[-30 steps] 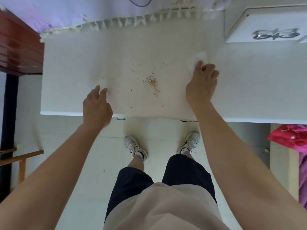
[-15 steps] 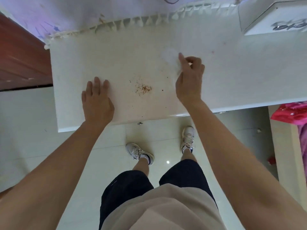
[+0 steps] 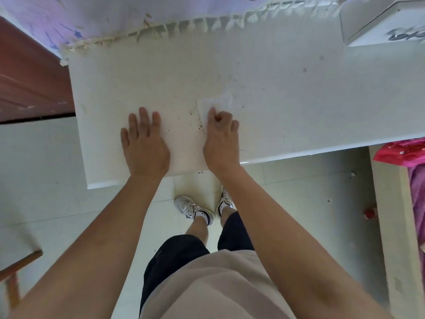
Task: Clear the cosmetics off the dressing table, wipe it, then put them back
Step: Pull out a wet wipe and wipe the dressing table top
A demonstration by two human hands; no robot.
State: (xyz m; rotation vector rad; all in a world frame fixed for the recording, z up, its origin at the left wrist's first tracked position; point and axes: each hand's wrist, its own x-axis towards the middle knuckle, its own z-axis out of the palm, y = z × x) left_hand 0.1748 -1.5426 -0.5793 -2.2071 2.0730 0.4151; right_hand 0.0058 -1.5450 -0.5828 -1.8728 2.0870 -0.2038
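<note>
1. Table (image 3: 299, 111): a white top with no cosmetics in view on it. The step in hand is judged to be the wiping; putting the cosmetics back is not yet done.
2. Left hand (image 3: 143, 143): lies flat and palm down near the front edge, fingers straight and slightly spread. It holds nothing and appears to steady the body.
3. Right hand (image 3: 220, 139): fingers are curled over a white wipe (image 3: 218, 102) and press it onto the table. The wipe shows beyond the knuckles, just beside the left hand.
4. Crumbs (image 3: 199, 127): brown specks lie between the two hands, touching the wipe's left edge.
5. Technique (judgement):
   - Keep the wipe spread flat under the fingers and press evenly.
   - Draw the crumbs into one heap with short overlapping strokes rather than flicking them.
   - The free left hand could be cupped at the front edge to catch the heap.
6. Risk (judgement): a fast stroke toward the body would push crumbs off the edge onto the floor (image 3: 299, 203).
7. Not yet wiped: a dark spot (image 3: 304, 70) farther back to the right likely needs its own pass.
8. Surroundings: a white box (image 3: 379, 21) stands at the far right. A fringed cloth (image 3: 207, 21) hangs along the back edge, and the wipe should stay clear of its fringe.
</note>
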